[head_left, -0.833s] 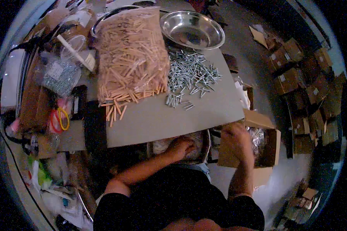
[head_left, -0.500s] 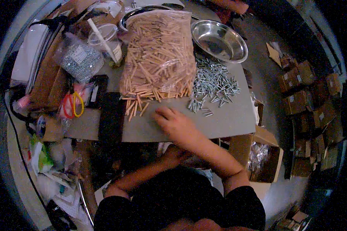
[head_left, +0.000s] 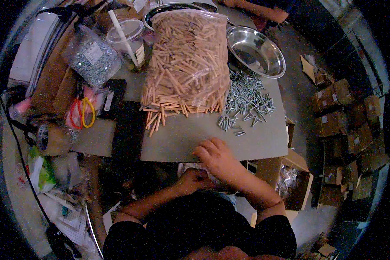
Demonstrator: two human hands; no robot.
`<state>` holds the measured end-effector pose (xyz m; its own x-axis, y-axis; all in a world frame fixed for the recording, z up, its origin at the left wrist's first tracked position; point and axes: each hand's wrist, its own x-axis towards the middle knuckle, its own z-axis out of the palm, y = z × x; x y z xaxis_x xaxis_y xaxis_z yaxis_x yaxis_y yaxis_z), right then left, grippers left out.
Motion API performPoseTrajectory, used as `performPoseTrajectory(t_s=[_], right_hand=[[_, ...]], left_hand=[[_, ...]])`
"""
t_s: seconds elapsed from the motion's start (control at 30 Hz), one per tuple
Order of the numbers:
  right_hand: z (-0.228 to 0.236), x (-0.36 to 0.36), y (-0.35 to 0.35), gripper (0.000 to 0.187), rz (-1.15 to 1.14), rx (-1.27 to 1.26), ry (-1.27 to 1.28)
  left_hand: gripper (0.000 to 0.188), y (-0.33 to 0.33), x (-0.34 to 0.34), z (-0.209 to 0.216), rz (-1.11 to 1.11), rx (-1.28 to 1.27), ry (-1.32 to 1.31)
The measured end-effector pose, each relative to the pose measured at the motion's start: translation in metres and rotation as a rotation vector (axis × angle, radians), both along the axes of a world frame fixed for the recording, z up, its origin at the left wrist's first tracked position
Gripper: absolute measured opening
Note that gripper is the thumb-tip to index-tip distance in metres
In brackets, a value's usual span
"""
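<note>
Head view: the right hand [head_left: 214,156] is held over the near edge of the grey table [head_left: 182,145], its fingers loosely bent; whether anything is pinched there cannot be told. At its seven o'clock, the left hand [head_left: 194,180] is curled below the edge, just beside a pale, plastic-looking item [head_left: 187,167]; its grasp, too, cannot be made out.

Outward from the right hand, loose wooden pegs [head_left: 156,119] are spread at ten o'clock, by the mouth of a large clear bag of pegs [head_left: 186,60] set between eleven and twelve. Metal screws [head_left: 249,97] are heaped at one o'clock, with a steel bowl [head_left: 258,52] beyond. Between nine and ten, scissors with red and yellow handles [head_left: 82,112] are seen; between three and four, an open cardboard box [head_left: 299,182].

For good handling, pegs and screws would best be picked by the fingertips from the outlying pieces, so that neither heap is disturbed. Small parts should be gripped securely before the table edge is crossed, since they could easily be dropped there, and the left hand is best held steady.
</note>
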<state>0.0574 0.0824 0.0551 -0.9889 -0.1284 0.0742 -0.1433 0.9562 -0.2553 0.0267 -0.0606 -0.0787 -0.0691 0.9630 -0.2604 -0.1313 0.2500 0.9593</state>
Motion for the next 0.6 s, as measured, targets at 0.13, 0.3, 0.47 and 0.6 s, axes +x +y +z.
performPoseTrajectory(t_s=[0.13,0.3,0.47,0.6], right_hand=[[0.012,0.033,0.01,0.022,-0.359,-0.59,-0.006],[-0.001,0.07,0.024,0.021,-0.626,-1.415,-0.035],[-0.009,0.083,0.028,0.021,-0.675,-1.62,-0.062],[-0.007,0.084,0.024,0.019,-0.655,-1.618,0.002]], left_hand=[[0.02,0.001,0.002,0.017,0.16,0.107,-0.127],[0.019,0.008,0.002,0.055,0.201,0.197,-0.248],[0.025,0.014,-0.01,0.073,0.056,0.112,0.002],[0.031,0.025,0.008,0.054,0.114,0.199,-0.259]])
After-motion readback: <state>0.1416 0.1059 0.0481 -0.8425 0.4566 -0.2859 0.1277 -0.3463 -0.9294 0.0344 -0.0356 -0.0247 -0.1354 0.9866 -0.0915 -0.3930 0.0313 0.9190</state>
